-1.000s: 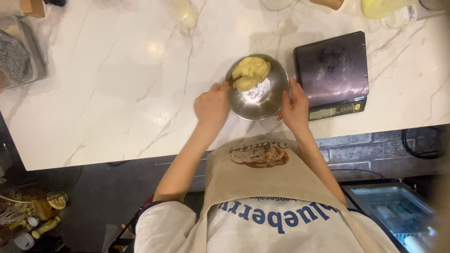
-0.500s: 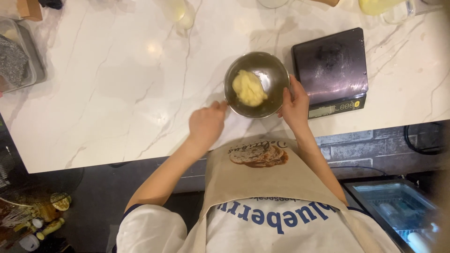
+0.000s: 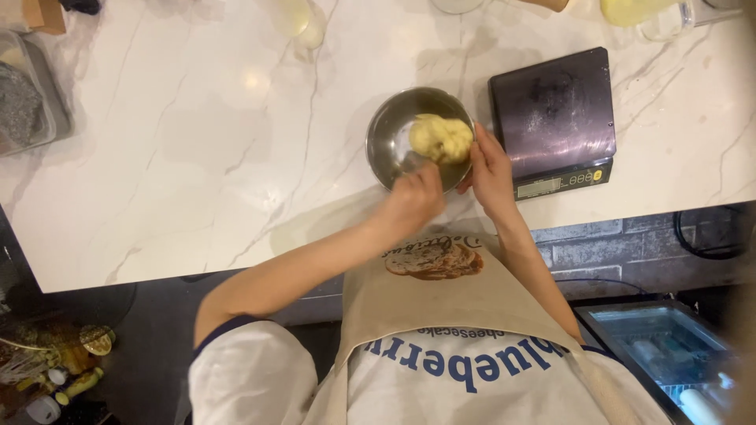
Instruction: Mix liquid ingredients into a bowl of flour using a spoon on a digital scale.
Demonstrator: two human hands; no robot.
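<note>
— What's changed?
— My left hand [image 3: 413,203] has slid from the bowl's [image 3: 394,138] side to its near rim, fingers curled on it. The dough [image 3: 441,138] sits inside, right.
— Right hand [image 3: 490,169]?
— Still cupping the rim, loosely open.

Left arm was extended forward and inward, across the front of the body, elbow bent, forearm bare to a short sleeve. Left hand [image 3: 413,201] was seen from the back, wrist roughly straight, fingers curled down and forward; fingertips were hidden from view, so closure could not be determined. Right arm was held closer to the torso, forearm running nearly straight ahead, elbow tucked in at the side. Right hand [image 3: 490,169] was held upright on its edge, thumb side up, fingers together and gently curved inward toward the left hand. Both hands were positioned close together, just apart, at about equal reach.
</note>
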